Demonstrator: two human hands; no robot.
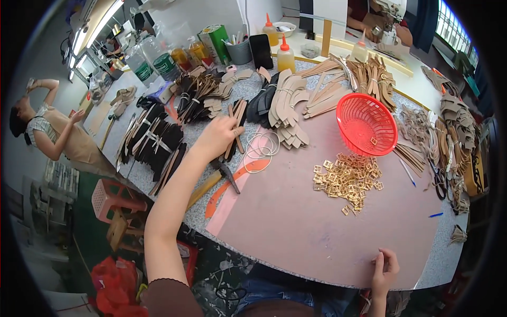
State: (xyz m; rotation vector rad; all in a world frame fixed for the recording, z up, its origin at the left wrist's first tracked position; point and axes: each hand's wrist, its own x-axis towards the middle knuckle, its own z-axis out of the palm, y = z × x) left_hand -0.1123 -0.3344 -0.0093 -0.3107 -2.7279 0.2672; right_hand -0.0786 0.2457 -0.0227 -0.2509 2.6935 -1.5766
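My left hand (217, 138) reaches across to the far left of the work mat, fingers closed on a bundle of dark and tan leather strips (238, 111). A loop of pale cord (265, 157) lies just right of that hand. Below it rests a hammer (228, 176) with a dark head and a wooden handle. My right hand (385, 270) rests at the near edge of the mat, loosely curled with a gap between thumb and fingers; I see nothing in it. A pile of gold metal buckles (348, 179) lies on the mat, in front of a tilted red plastic basket (393, 132).
Bundles of black strips (158, 138) and tan strips (288, 100) line the far side. Glue bottles (285, 57), a phone (261, 51) and a pen cup (239, 52) stand behind. Scissors (438, 179) lie at right. A person (63, 127) stands at left; another works at a sewing machine.
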